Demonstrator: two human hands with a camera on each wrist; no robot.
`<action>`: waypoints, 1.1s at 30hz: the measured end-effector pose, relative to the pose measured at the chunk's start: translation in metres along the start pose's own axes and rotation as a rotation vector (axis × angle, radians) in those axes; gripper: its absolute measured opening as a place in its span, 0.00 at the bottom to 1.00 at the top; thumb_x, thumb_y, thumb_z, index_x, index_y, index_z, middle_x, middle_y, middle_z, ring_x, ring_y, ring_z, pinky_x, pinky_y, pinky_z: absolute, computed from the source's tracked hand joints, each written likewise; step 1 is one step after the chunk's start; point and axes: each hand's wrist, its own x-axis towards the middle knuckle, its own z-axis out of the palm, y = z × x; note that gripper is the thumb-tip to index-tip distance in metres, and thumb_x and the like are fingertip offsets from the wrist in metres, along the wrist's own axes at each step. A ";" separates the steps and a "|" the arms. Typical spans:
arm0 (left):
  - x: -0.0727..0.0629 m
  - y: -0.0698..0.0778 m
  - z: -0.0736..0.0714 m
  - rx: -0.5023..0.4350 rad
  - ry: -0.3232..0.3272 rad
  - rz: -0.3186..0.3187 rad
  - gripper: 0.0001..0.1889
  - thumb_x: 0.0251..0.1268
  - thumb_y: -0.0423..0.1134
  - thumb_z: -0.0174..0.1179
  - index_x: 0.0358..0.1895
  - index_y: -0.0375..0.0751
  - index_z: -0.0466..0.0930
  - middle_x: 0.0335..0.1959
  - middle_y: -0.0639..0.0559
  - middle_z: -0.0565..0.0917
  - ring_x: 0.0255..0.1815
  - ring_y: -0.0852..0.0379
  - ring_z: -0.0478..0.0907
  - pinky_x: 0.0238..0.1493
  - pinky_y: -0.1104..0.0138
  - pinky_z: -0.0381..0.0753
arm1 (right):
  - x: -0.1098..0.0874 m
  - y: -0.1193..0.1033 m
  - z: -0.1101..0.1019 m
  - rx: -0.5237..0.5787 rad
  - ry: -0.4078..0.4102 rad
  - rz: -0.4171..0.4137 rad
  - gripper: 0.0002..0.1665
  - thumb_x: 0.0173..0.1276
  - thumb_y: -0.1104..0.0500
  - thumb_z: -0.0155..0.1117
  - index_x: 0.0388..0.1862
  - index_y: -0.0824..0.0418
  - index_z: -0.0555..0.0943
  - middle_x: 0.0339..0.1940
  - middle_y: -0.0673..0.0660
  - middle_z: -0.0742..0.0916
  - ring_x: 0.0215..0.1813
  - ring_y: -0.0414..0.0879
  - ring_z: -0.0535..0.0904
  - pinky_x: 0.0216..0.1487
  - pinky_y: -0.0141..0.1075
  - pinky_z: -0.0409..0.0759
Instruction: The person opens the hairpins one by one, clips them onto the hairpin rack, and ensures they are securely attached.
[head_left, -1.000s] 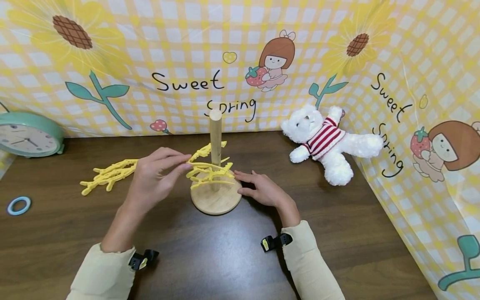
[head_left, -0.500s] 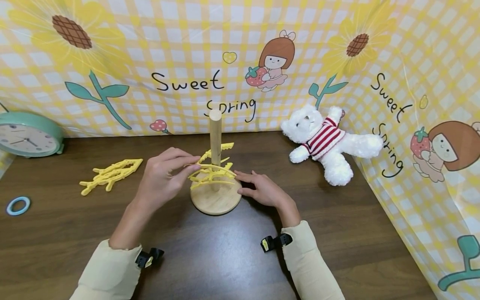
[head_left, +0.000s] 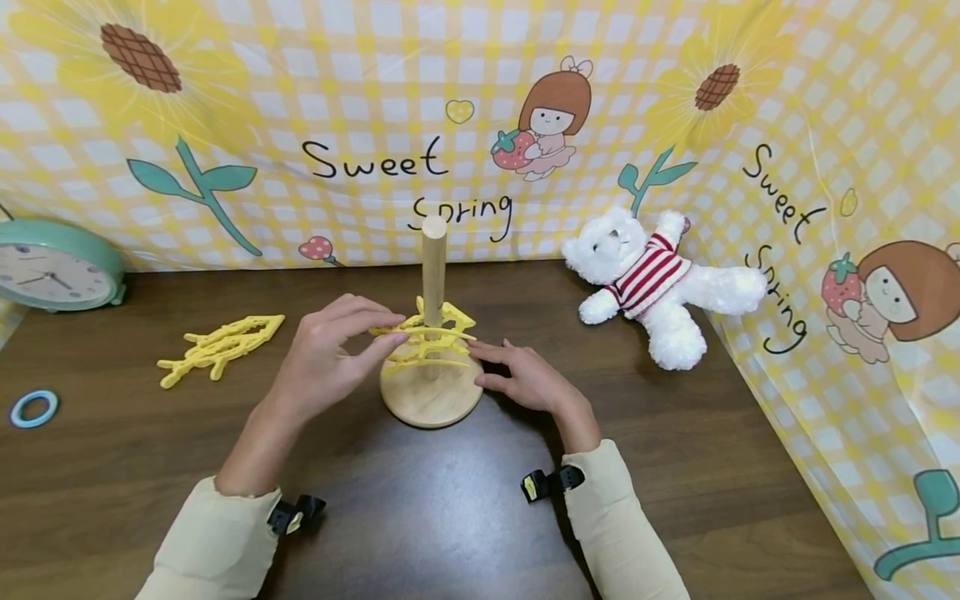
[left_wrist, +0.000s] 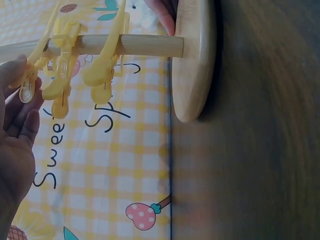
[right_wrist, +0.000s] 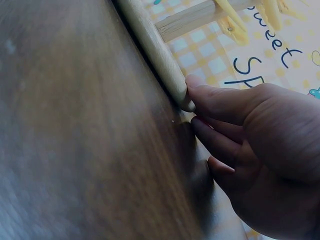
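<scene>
A wooden stand (head_left: 434, 279) with a round base (head_left: 431, 404) and an upright post stands mid-table. Several yellow plastic clips (left_wrist: 62, 70) sit on its post, stacked one above another, their rounded handle ends toward my left hand (head_left: 326, 354). That hand pinches the handle end of the topmost clip (left_wrist: 31, 80) between thumb and fingers. At the base's right edge, my right hand (head_left: 528, 379) grips the rim, thumb on the near side and fingers farther round. Left of the stand, another yellow clip (head_left: 221, 346) lies flat on the table.
A light-blue ring (head_left: 33, 409) lies at the far left, in front of a green alarm clock (head_left: 60, 265). Back right lies a white teddy bear (head_left: 648, 275) in a striped shirt. Yellow checked cloth (head_left: 360, 100) walls the table's back and right sides.
My left hand has moved right toward the post with the topmost clip, which now sits around the post. The loose clip on the left is uncovered. My right hand keeps its place.
</scene>
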 end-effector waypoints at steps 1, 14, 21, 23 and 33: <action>0.000 0.000 0.000 -0.004 -0.001 -0.005 0.13 0.50 0.24 0.76 0.41 0.35 0.90 0.37 0.50 0.87 0.40 0.55 0.82 0.38 0.76 0.76 | 0.000 0.000 0.000 0.000 0.001 -0.003 0.30 0.76 0.58 0.63 0.74 0.61 0.72 0.75 0.55 0.72 0.76 0.52 0.64 0.79 0.46 0.48; -0.003 -0.001 0.000 -0.010 0.025 0.000 0.15 0.48 0.23 0.77 0.41 0.35 0.90 0.38 0.50 0.88 0.38 0.53 0.82 0.39 0.74 0.78 | -0.001 -0.001 0.000 0.005 -0.005 0.018 0.30 0.76 0.57 0.63 0.74 0.60 0.72 0.76 0.54 0.72 0.79 0.58 0.58 0.79 0.47 0.48; -0.005 -0.002 0.001 -0.019 0.025 -0.027 0.15 0.49 0.24 0.77 0.42 0.37 0.90 0.39 0.51 0.88 0.39 0.54 0.82 0.32 0.77 0.76 | -0.002 -0.001 0.000 0.001 -0.008 0.024 0.30 0.76 0.57 0.63 0.75 0.60 0.72 0.76 0.53 0.71 0.79 0.60 0.57 0.79 0.48 0.48; -0.005 -0.001 0.000 -0.024 0.021 -0.034 0.15 0.50 0.24 0.77 0.43 0.37 0.90 0.40 0.51 0.88 0.39 0.55 0.82 0.31 0.77 0.76 | -0.001 -0.001 0.000 0.002 -0.009 0.024 0.30 0.76 0.57 0.63 0.75 0.60 0.71 0.76 0.53 0.71 0.79 0.60 0.57 0.79 0.48 0.48; -0.010 -0.004 -0.005 -0.050 0.008 -0.105 0.16 0.53 0.26 0.75 0.47 0.38 0.89 0.43 0.51 0.87 0.42 0.58 0.81 0.42 0.72 0.79 | -0.002 -0.001 0.000 0.002 -0.004 0.031 0.30 0.76 0.57 0.63 0.74 0.59 0.72 0.76 0.53 0.71 0.79 0.61 0.57 0.79 0.48 0.49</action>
